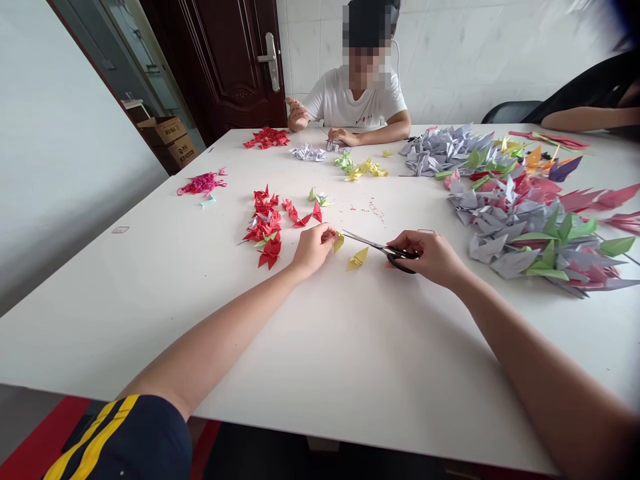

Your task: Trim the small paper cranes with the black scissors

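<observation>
Black-handled scissors (384, 249) in my right hand (431, 257), blades pointing left; small yellow piece (339, 241) pinched in my left hand (315, 249); folded yellow paper (357, 259) lies between, slightly nearer.

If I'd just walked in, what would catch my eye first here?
Probably the big heap of folded paper pieces, mostly pale grey with pink and green, spread over the right of the white table. Next, at the centre, the right hand holding black-handled scissors, pointed toward a small yellow paper piece in the left hand. Small red folded pieces lie just left of that hand.
</observation>
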`<state>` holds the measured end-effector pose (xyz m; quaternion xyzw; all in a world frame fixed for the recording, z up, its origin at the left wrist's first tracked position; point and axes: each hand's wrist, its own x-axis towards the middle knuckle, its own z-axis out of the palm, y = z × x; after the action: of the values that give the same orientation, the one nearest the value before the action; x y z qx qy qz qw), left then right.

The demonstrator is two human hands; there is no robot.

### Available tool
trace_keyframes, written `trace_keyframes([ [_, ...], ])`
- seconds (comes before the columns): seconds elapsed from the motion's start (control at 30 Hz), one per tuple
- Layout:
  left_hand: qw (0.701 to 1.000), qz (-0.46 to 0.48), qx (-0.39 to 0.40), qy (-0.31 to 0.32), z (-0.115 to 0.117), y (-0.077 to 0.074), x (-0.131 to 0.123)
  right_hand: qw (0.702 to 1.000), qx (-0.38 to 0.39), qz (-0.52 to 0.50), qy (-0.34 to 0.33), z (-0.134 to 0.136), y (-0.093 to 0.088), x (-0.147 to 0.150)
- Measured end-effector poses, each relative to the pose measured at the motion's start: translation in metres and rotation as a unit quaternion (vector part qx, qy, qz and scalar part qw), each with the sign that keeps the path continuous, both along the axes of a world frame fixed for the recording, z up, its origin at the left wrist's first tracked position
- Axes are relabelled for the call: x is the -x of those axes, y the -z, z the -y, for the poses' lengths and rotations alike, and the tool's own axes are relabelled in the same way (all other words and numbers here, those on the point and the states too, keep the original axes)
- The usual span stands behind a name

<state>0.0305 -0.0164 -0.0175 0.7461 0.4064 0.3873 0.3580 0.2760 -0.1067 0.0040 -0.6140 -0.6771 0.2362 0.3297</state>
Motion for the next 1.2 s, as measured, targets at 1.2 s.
trace_keyframes([
  [1.2,1.0,0.02,0.007,-0.005,0.0031,-0.0039,0.0001,0.999,0.017,0.043,0.01,0.0025,-0.0055,0.0013],
])
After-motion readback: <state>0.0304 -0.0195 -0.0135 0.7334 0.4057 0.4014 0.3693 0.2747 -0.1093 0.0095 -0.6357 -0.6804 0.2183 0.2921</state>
